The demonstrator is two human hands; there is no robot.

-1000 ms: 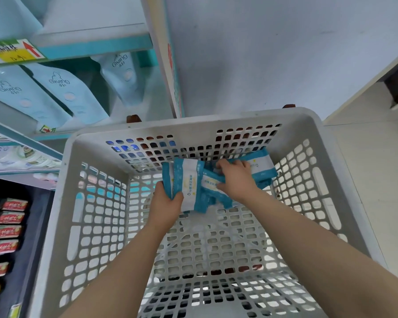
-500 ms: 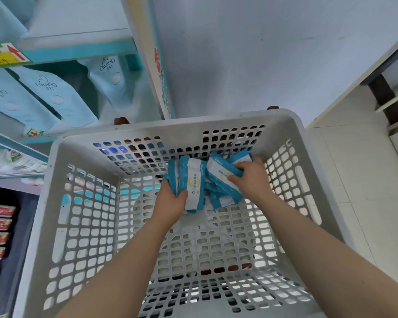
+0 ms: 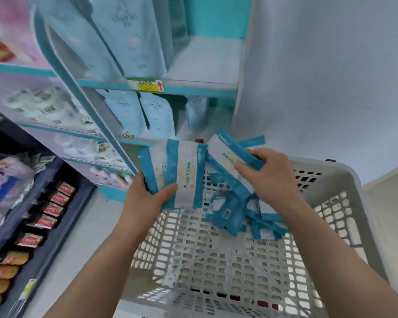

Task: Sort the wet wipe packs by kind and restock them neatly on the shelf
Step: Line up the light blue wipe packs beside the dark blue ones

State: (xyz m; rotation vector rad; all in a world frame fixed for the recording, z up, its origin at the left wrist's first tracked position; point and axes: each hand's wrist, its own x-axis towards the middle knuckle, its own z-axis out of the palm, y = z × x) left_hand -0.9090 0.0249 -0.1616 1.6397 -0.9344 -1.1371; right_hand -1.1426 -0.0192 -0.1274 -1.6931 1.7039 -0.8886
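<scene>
far left, rows of red packs [image 3: 55, 198] sit low on a dark rack. they are not part of this job. next comes the shelf [image 3: 200, 88] with blue edges, and pale blue pouches [image 3: 124, 111] stand on it in rows. no blue and white wipe packs show on the shelf, so i think none of these have been put away yet.

in the middle, the left hand [image 3: 145, 198] holds a flat bunch [image 3: 184, 171] of blue and white wipe packs. the thumb lies across the front and the fingers curl round the back, so the grip is tight. these packs look like one kind and lie neat on each other, so some sorting looks done.

beside it, the right hand [image 3: 269, 175] grips a loose bunch [image 3: 228, 157] of the same blue and white packs. the fingers curl over the top ones, and more packs hang under the hand in a messy clump. i cannot tell what joins them. both bunches are up in the air, over the far side of the white basket [image 3: 345, 180], just in front of the shelf.

what is left, i think: tidy the messy bunch, match it to its kind, and set all the packs on the shelf in neat rows. far right is a plain wall [image 3: 331, 65].
</scene>
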